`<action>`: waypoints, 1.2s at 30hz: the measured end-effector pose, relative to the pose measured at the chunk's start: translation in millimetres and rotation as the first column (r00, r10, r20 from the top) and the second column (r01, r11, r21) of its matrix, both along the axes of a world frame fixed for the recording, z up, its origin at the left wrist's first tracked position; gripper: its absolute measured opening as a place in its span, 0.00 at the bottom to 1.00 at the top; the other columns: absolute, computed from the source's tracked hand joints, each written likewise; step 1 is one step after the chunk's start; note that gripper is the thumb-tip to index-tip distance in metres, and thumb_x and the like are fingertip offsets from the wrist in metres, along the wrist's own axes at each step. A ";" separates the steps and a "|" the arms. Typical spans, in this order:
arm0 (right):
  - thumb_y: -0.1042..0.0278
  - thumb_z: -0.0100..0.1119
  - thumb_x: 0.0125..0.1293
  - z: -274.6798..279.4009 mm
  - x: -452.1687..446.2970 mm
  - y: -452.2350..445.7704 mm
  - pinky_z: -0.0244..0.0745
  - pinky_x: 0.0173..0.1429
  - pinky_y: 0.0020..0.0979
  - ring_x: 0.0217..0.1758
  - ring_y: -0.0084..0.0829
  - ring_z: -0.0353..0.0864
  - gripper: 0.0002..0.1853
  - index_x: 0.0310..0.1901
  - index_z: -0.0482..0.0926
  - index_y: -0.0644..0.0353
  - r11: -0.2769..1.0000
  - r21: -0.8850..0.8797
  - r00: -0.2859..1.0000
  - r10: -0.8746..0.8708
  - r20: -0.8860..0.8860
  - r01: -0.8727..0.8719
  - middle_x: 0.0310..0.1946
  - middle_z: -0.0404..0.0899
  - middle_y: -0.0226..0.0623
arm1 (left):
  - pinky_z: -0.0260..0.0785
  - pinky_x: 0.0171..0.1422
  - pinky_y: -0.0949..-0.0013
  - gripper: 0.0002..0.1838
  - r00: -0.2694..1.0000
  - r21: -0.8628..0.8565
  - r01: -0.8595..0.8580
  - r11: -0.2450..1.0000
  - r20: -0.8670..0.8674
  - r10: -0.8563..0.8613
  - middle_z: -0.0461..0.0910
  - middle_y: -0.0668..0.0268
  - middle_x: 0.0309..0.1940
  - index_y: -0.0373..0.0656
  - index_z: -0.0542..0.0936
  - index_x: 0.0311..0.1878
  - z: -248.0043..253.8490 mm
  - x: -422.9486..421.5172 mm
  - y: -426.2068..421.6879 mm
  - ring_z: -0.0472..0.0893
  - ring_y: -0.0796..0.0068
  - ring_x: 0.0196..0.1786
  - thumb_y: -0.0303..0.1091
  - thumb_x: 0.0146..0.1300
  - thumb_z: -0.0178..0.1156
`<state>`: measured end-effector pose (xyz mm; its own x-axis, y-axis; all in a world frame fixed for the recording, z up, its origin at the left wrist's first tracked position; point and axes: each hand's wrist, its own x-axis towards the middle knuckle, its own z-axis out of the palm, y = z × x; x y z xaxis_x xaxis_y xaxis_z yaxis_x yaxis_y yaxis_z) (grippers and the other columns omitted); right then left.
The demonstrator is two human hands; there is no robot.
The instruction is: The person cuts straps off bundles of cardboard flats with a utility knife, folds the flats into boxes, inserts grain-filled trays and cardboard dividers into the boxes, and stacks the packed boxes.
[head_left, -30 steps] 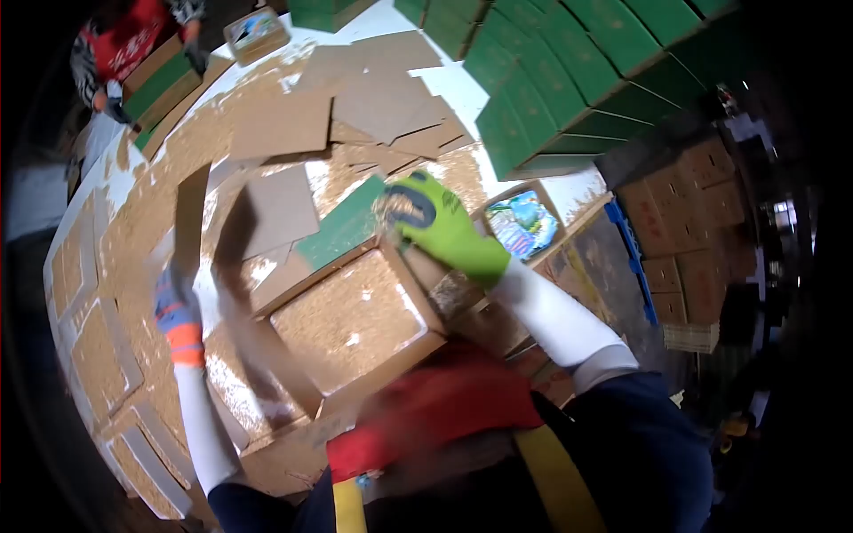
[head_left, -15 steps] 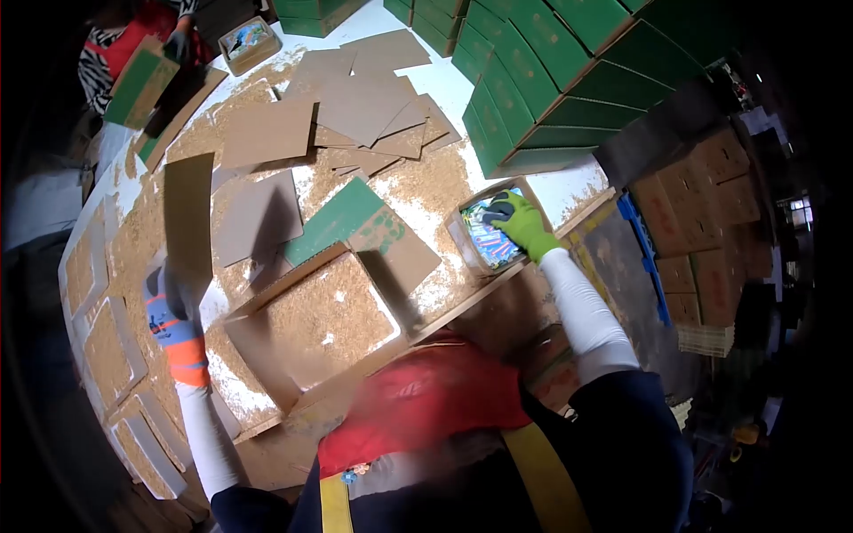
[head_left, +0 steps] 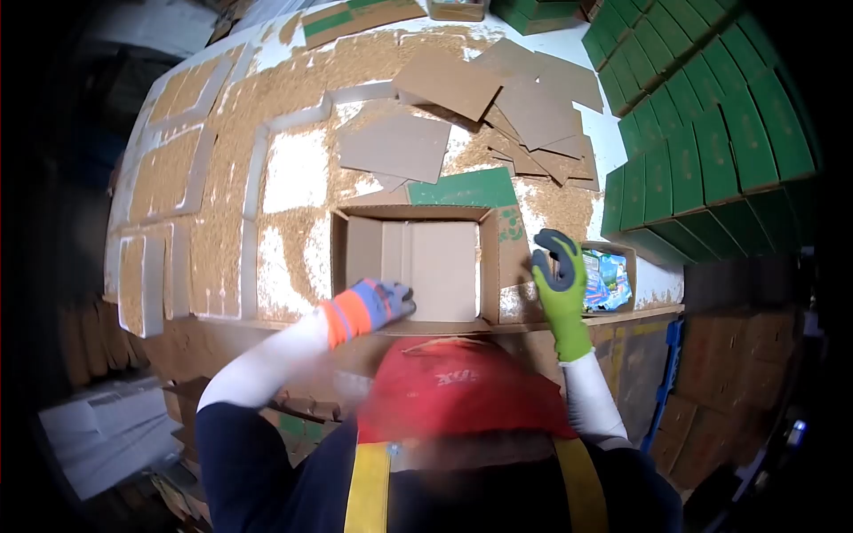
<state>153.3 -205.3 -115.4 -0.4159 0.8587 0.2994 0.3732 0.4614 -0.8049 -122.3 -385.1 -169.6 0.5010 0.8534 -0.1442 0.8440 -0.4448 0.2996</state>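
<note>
I have the open box (head_left: 489, 262) at the surface's (head_left: 298, 169) near edge. My left hand (head_left: 368, 307) reaches over its near-left corner; I can't quite tell its grip. My right hand (head_left: 562, 289), curved open, hovers beside the packets (head_left: 606, 280).

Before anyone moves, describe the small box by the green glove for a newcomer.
On the white table, find the stacked green cardboard boxes at the right. At the table's near edge, right of the green-gloved right hand, sits a small open brown cardboard box. Shiny blue packets inside set it apart from the larger open brown cardboard box to its left.
</note>
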 end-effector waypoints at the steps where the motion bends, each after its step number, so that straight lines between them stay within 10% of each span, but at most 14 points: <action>1: 0.76 0.62 0.57 9.1 -1.8 1.9 0.73 0.54 0.34 0.50 0.39 0.79 0.14 0.46 0.80 0.61 0.997 0.079 1.000 -0.001 0.020 -0.001 0.46 0.79 0.42 | 0.75 0.43 0.62 0.18 0.996 -0.170 -0.015 0.985 0.087 0.030 0.76 0.60 0.48 0.52 0.75 0.56 -2.2 -5.3 9.4 0.78 0.59 0.48 0.34 0.62 0.55; 5: 0.73 0.62 0.58 10.0 -3.3 2.9 0.73 0.54 0.32 0.49 0.34 0.79 0.15 0.49 0.79 0.61 0.993 0.025 0.980 0.109 0.167 -0.115 0.45 0.80 0.40 | 0.74 0.50 0.59 0.18 0.925 0.040 -0.284 0.958 0.275 0.262 0.78 0.57 0.48 0.49 0.78 0.55 74.6 -16.9 -12.6 0.79 0.57 0.46 0.30 0.61 0.57; 8: 0.80 0.60 0.56 -46.8 -8.0 5.5 0.75 0.55 0.25 0.50 0.23 0.76 0.24 0.56 0.72 0.65 0.703 -0.618 0.935 0.228 -0.273 -0.352 0.47 0.78 0.31 | 0.68 0.62 0.63 0.26 0.170 -0.281 -0.846 0.452 0.662 0.730 0.77 0.63 0.55 0.42 0.74 0.60 35.0 -62.5 -66.6 0.76 0.67 0.58 0.18 0.56 0.58; 10: 0.72 0.69 0.51 -88.9 -40.1 -17.2 0.74 0.55 0.32 0.54 0.29 0.75 0.26 0.54 0.75 0.61 0.821 -0.408 0.914 0.325 -0.241 -0.400 0.46 0.77 0.33 | 0.61 0.69 0.60 0.36 0.126 -0.274 -0.827 0.491 0.761 0.636 0.68 0.57 0.63 0.41 0.63 0.69 -16.7 -46.4 -56.2 0.68 0.64 0.65 0.27 0.57 0.63; 11: 0.64 0.74 0.47 -77.7 -58.3 -17.8 0.70 0.57 0.37 0.55 0.35 0.74 0.27 0.52 0.78 0.60 0.899 -0.073 0.823 0.426 0.375 -0.432 0.48 0.75 0.38 | 0.59 0.70 0.59 0.41 0.040 -0.307 -0.777 0.549 0.848 0.529 0.63 0.54 0.67 0.39 0.59 0.72 -58.0 -38.0 -48.4 0.65 0.61 0.67 0.31 0.56 0.66; 12: 0.63 0.73 0.48 -84.1 -65.1 -20.2 0.68 0.58 0.38 0.56 0.37 0.73 0.25 0.50 0.80 0.59 0.952 -0.079 0.901 0.306 0.307 -0.297 0.51 0.75 0.40 | 0.53 0.73 0.57 0.53 0.284 -0.141 -0.877 0.459 0.617 0.734 0.56 0.48 0.70 0.36 0.51 0.74 -81.2 -34.5 -40.6 0.58 0.57 0.71 0.39 0.50 0.72; 17: 0.65 0.67 0.57 -43.9 -72.8 -32.8 0.57 0.68 0.36 0.69 0.34 0.53 0.33 0.63 0.63 0.56 0.946 -0.293 0.990 0.137 -0.035 -0.141 0.67 0.55 0.39 | 0.58 0.72 0.55 0.55 0.196 -0.028 -0.971 0.236 0.469 0.861 0.56 0.50 0.70 0.36 0.50 0.74 -127.7 -22.5 -40.8 0.62 0.55 0.69 0.43 0.50 0.74; 21: 0.65 0.64 0.63 -62.3 -74.0 -34.0 0.55 0.73 0.33 0.75 0.29 0.47 0.41 0.74 0.52 0.55 0.764 -0.547 0.908 0.117 -0.403 -0.341 0.74 0.48 0.35 | 0.66 0.66 0.51 0.39 -0.657 -0.877 0.050 0.478 0.332 0.677 0.66 0.50 0.65 0.37 0.60 0.70 -89.1 -49.8 12.9 0.70 0.54 0.65 0.55 0.65 0.53; 27: 0.66 0.63 0.63 130.2 23.4 70.9 0.58 0.71 0.33 0.69 0.28 0.61 0.37 0.71 0.56 0.63 0.744 -0.383 0.737 0.213 -0.641 -0.548 0.70 0.59 0.35 | 0.57 0.73 0.51 0.43 -0.502 -0.485 -0.087 0.870 0.776 0.382 0.64 0.51 0.68 0.38 0.58 0.72 58.0 2.6 116.6 0.66 0.53 0.68 0.64 0.66 0.46; 28: 0.68 0.62 0.63 176.9 57.7 83.4 0.58 0.71 0.33 0.69 0.30 0.62 0.38 0.71 0.55 0.63 0.965 -0.066 0.915 0.216 -0.341 -0.252 0.70 0.59 0.38 | 0.57 0.73 0.51 0.43 -0.461 -0.424 -0.105 0.899 0.822 0.334 0.64 0.52 0.68 0.38 0.58 0.72 98.5 20.6 142.8 0.66 0.54 0.68 0.64 0.66 0.46; 29: 0.69 0.63 0.62 195.0 83.4 128.8 0.58 0.72 0.36 0.70 0.33 0.62 0.39 0.72 0.54 0.60 0.691 0.704 0.967 0.033 -0.252 0.160 0.69 0.60 0.40 | 0.57 0.72 0.51 0.43 -0.411 -0.361 -0.111 0.926 0.865 0.288 0.64 0.52 0.68 0.38 0.58 0.72 140.3 41.1 171.4 0.66 0.54 0.68 0.65 0.66 0.46; 30: 0.71 0.64 0.62 260.4 118.4 147.7 0.65 0.67 0.34 0.66 0.33 0.66 0.37 0.70 0.58 0.58 0.505 0.817 0.924 0.093 -0.372 0.278 0.64 0.65 0.40 | 0.57 0.72 0.51 0.43 -0.368 -0.306 -0.111 0.946 0.896 0.247 0.64 0.52 0.68 0.39 0.58 0.72 182.6 63.1 198.5 0.66 0.54 0.68 0.65 0.66 0.46; 32: 0.76 0.57 0.66 363.1 187.4 153.1 0.73 0.50 0.20 0.48 0.22 0.77 0.21 0.60 0.68 0.61 0.604 0.629 0.679 0.189 -0.710 0.489 0.41 0.73 0.29 | 0.58 0.72 0.51 0.43 -0.284 -0.208 -0.093 0.974 0.943 0.174 0.64 0.52 0.68 0.39 0.58 0.72 271.7 109.8 261.0 0.66 0.54 0.68 0.65 0.66 0.45; 36: 0.71 0.62 0.64 410.5 365.7 316.0 0.72 0.55 0.27 0.50 0.26 0.75 0.29 0.65 0.65 0.60 0.480 0.517 0.577 0.026 -0.816 0.709 0.50 0.75 0.35 | 0.58 0.71 0.51 0.44 -0.149 -0.155 -0.057 0.986 0.978 0.145 0.64 0.52 0.68 0.40 0.58 0.72 411.5 193.7 360.3 0.66 0.55 0.68 0.66 0.65 0.45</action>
